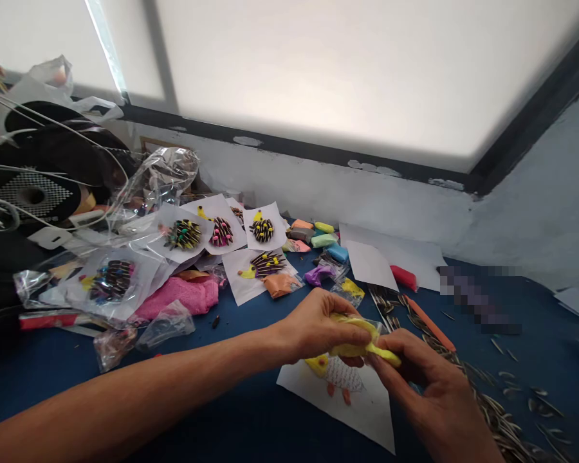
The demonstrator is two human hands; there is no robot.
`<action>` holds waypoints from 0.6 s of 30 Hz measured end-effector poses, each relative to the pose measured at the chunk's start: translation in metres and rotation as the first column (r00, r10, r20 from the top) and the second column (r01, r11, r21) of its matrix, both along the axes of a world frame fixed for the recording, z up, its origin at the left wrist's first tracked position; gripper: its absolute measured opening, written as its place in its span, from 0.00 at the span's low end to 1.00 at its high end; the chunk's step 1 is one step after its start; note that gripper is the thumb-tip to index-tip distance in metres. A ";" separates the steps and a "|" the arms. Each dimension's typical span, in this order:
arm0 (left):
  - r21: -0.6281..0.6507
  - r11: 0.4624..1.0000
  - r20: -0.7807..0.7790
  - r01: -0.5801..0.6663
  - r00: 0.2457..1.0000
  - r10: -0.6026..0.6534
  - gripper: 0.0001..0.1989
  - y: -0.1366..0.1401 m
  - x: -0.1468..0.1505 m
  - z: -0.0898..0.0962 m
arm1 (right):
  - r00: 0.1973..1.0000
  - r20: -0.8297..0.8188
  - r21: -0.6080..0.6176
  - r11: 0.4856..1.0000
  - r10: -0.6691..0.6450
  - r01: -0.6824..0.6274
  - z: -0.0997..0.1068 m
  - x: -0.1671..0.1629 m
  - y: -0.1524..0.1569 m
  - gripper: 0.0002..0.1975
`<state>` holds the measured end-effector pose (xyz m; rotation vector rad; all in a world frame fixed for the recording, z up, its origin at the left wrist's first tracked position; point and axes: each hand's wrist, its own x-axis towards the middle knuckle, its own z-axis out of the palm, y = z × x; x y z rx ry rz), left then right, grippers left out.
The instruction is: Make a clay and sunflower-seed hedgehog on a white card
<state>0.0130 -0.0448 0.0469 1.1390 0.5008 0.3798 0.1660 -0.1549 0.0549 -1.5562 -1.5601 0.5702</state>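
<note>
My left hand grips a lump of yellow modelling clay partly inside a clear wrapper. A strand of this clay sticks out to the right, and my right hand pinches it between thumb and fingers. Both hands hover over a white paper sheet. On that sheet is a hedgehog picture with a yellow clay head, orange-brown feet and a body of drawn marks. My hands hide part of its top.
Sunflower seeds lie loose on the blue table at right, near an orange stick. Seed-covered hedgehogs on paper and wrapped clay blocks sit behind. A pink cloth, plastic bags and cables crowd the left.
</note>
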 end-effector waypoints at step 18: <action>-0.064 0.995 0.018 0.082 0.997 -0.081 0.23 0.009 -0.004 0.005 | 0.918 -0.298 -0.125 0.964 -0.261 0.233 0.016 0.014 -0.005 0.19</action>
